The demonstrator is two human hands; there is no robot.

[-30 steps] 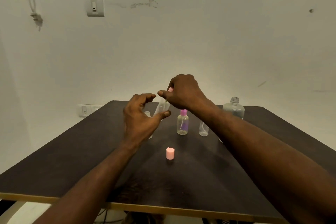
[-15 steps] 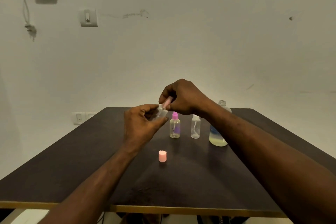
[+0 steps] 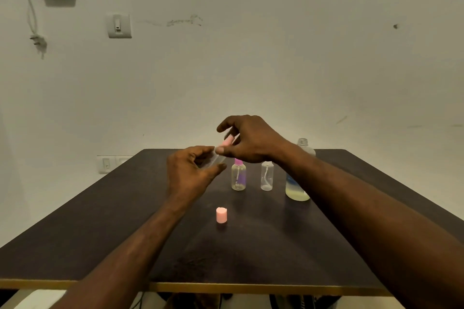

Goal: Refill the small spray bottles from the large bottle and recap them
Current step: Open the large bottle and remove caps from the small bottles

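My left hand (image 3: 189, 173) grips a small clear spray bottle (image 3: 216, 159), tilted, above the table. My right hand (image 3: 247, 140) pinches the pink spray head (image 3: 228, 142) at that bottle's top. Behind them stand a small bottle with a purple spray head (image 3: 238, 175) and a small clear bottle with no coloured top (image 3: 266, 176). The large bottle (image 3: 298, 178), uncapped, with pale yellow liquid low inside, stands to the right, partly behind my right forearm. A loose pink cap (image 3: 221, 215) stands on the table in front.
The dark table (image 3: 100, 228) has a light wooden front edge and ends at a white wall. Wall sockets sit at the table's far left corner (image 3: 106, 164). A switch and hanging cables are higher on the wall.
The view has tilted up a little. My left hand has closed round the small bottle, and my right hand keeps working the pink spray head at its top.
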